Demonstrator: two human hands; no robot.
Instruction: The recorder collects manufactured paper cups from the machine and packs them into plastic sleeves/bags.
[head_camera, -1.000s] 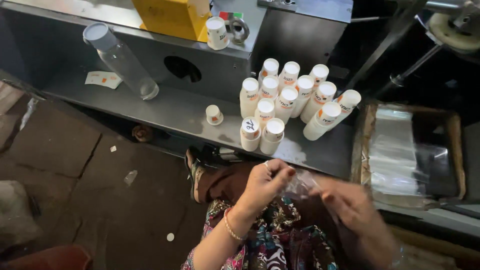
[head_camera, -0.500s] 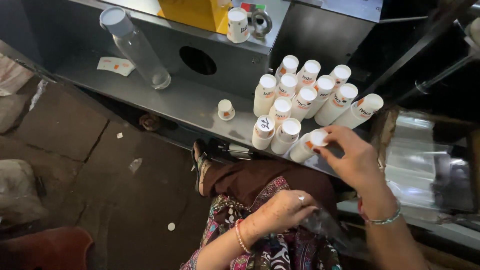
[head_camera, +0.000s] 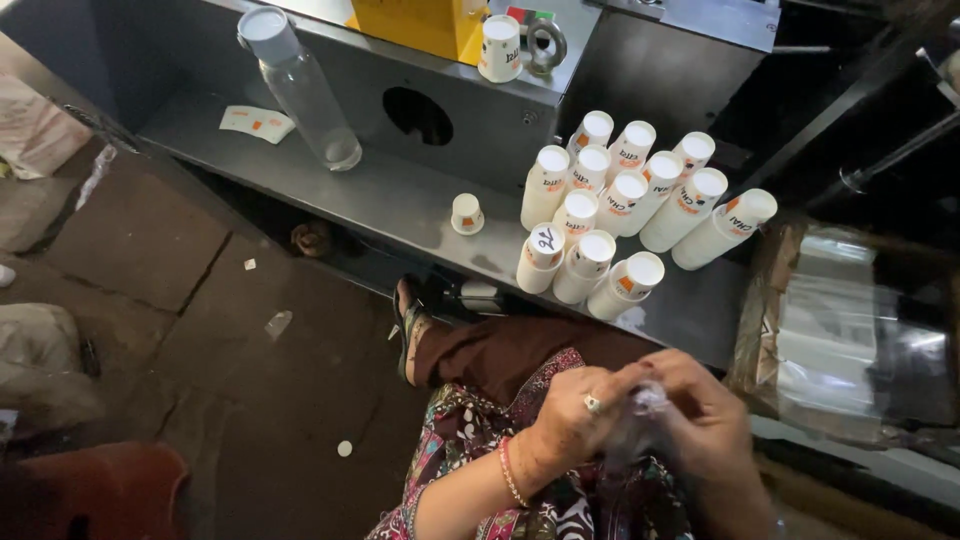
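Low in the frame, over the lap: left hand (head_camera: 575, 420) and right hand (head_camera: 700, 425) pinched together on a crumpled clear plastic bag (head_camera: 638, 425), grip narrow, paper cup stacks (head_camera: 620, 215) lying up-frame on the steel surface (head_camera: 400, 200), nearer the right hand.

We look down on a dim workshop. A grey metal table (head_camera: 420, 215) runs across a steel machine housing (head_camera: 470, 95) with a round hole in it. Below lies a cracked concrete floor (head_camera: 190, 300), dusty and littered with small scraps.
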